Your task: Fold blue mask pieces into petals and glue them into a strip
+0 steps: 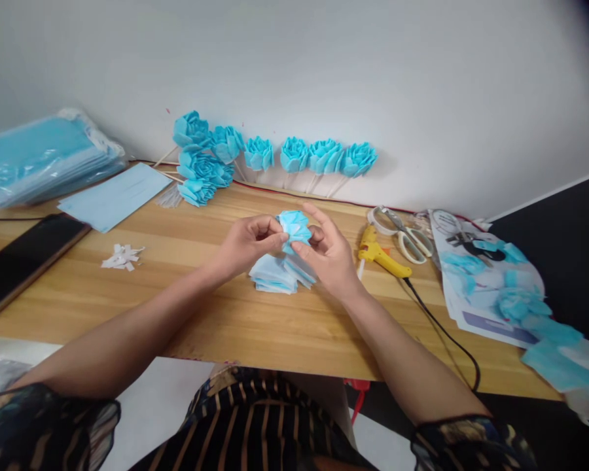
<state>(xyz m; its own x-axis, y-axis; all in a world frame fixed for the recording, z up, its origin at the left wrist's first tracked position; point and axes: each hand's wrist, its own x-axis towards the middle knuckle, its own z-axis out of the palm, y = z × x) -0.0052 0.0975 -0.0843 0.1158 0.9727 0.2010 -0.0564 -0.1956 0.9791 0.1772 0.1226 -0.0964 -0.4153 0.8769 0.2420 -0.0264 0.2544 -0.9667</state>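
A small blue flower [295, 229] of layered petals is held up between both hands near the middle of the table. My left hand [255, 242] pinches its left lower edge between thumb and fingers. On the right side my right hand [324, 248] grips the flower with thumb and bent fingers, its index finger raised. Just beneath the hands, light blue cut pieces [273, 275] lie stacked on the wooden table [216, 320].
Finished blue flowers on sticks [259, 154] lean along the wall. A yellow glue gun [380, 255], scissors [413, 245] and a littered paper sheet [491, 281] lie right. Left are a phone [24, 258], white scraps [122, 257], blue sheets [115, 196] and a plastic-wrapped pack [44, 157].
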